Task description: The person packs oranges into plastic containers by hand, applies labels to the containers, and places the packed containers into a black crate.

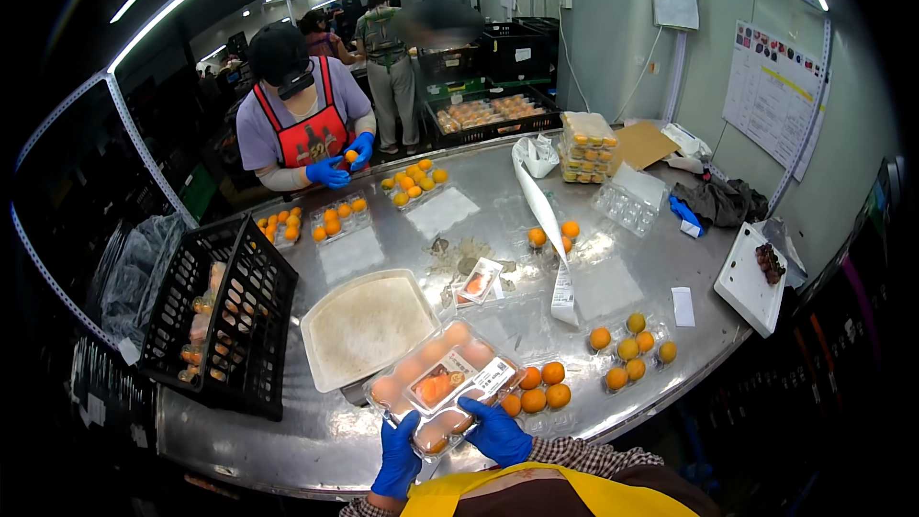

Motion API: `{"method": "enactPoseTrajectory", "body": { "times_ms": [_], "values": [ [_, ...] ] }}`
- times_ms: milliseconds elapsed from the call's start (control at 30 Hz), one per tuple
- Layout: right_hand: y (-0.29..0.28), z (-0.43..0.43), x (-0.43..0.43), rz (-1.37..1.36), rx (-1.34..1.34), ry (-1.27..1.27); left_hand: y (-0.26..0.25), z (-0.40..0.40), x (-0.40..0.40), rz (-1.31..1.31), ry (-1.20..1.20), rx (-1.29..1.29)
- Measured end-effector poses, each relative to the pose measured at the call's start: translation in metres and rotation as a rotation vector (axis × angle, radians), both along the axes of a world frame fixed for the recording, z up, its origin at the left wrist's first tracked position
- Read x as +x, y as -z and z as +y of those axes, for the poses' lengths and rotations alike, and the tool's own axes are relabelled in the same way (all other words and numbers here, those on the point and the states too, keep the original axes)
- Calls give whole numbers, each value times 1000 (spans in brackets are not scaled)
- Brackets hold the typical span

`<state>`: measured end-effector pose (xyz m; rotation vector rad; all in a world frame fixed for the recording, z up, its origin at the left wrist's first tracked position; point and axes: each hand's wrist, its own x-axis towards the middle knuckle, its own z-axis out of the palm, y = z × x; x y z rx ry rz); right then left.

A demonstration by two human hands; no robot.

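A closed clear plastic clamshell (449, 385) of round orange-brown fruit is held up, tilted, over the steel table's near side. It carries a picture label (436, 382) and a white printed sticker (492, 375). My left hand (399, 454), in a blue glove, grips its near left corner. On the right end, my right hand (498, 431), gloved the same, has its thumb on the lid; its other fingers are mostly hidden. Just right of the pack, small orange citrus fruits (533, 400) sit in a clear tray, partly covered by it. A shallow off-white tray (367, 327) lies behind the clamshell.
A black plastic crate (276, 301) with packed fruit stands left. A label strip (543, 219) runs down the steel table (237, 445). More fruit (632, 350) sits at right. Stacked packs (587, 147) stand at the back. Across the table, a co-worker (305, 111) holds one fruit.
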<state>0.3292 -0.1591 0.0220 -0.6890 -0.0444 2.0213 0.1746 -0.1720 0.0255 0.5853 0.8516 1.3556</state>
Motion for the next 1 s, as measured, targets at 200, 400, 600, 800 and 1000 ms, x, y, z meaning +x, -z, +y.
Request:
{"method": "enactPoseTrajectory", "body": {
  "times_ms": [200, 400, 600, 800, 1000],
  "values": [
    [2, 4, 2, 15, 8, -23, 4, -3, -2, 35, -76, -46],
    [23, 5, 5, 47, 35, -21, 7, -1, 6, 21, -95, -43],
    [22, 5, 5, 59, 47, -28, 18, -8, 4, -28, -149, -63],
    [10, 5, 7, 5, 92, -91, 15, -10, 9, -59, -179, -79],
    [0, 9, 9, 60, 50, -95, 10, -10, 12, 80, -226, -139]
  ]
}}
